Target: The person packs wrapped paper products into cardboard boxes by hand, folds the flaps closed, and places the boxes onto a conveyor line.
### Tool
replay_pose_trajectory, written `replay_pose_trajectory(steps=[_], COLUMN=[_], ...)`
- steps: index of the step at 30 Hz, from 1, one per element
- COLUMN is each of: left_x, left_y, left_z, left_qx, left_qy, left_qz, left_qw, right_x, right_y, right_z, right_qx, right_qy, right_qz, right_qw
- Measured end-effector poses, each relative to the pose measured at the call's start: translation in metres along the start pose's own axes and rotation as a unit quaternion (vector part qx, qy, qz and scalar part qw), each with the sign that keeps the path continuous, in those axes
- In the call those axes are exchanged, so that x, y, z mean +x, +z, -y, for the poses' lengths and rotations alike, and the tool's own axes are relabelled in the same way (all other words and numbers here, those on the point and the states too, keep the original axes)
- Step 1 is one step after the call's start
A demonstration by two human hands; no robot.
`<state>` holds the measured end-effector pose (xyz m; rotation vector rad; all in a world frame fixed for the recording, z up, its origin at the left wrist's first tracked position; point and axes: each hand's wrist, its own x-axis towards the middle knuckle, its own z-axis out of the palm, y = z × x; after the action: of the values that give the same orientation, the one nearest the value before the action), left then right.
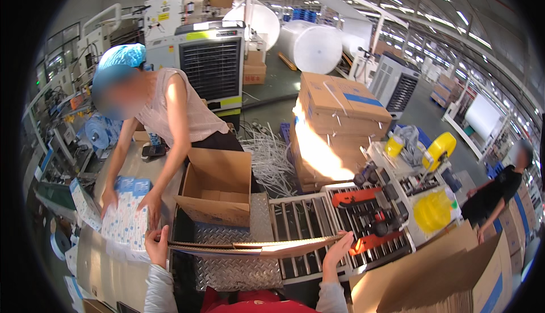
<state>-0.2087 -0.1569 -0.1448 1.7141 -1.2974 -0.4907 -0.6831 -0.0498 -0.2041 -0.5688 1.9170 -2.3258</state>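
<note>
Well, I had one flat piece of brown cardboard (258, 250) between my two hands, low in front of me, with its thin edge up toward my eyes. Call its middle the clock's middle, with twelve straight ahead. My left hand (157, 248) was at the nine o'clock end and my right hand (337, 251) at the three o'clock end, each partly curled, not a fist. I guess I held both ends because it was long and could flop. I cannot tell how hard I squeezed, or if it touched the bumpy metal plate (235, 273) under it.

At eleven stood an open box (214, 208), its top open, maybe so things could go in easily. Between one and two were metal rollers (294, 215), maybe there to help boxes slide. Between nine and ten, a co-worker (187, 106) had two hands on white and blue packs (128, 225), perhaps to keep them neat.
</note>
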Motion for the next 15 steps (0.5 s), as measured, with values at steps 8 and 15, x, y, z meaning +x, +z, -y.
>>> replay_pose_trajectory(steps=[8, 15], left_x=[0.033, 0.008], left_y=[-0.004, -0.001], left_z=[-0.027, -0.129], left_qx=[0.179, 0.302], left_qy=[-0.039, -0.024], left_qz=[0.204, 0.362], left_qw=[0.962, 0.881], right_x=[0.015, 0.084], right_y=[0.004, -0.020], right_z=[-0.017, 0.063], right_qx=[0.082, 0.105], right_qy=[-0.012, 0.053], right_qz=[0.231, 0.481], right_qw=[0.969, 0.869])
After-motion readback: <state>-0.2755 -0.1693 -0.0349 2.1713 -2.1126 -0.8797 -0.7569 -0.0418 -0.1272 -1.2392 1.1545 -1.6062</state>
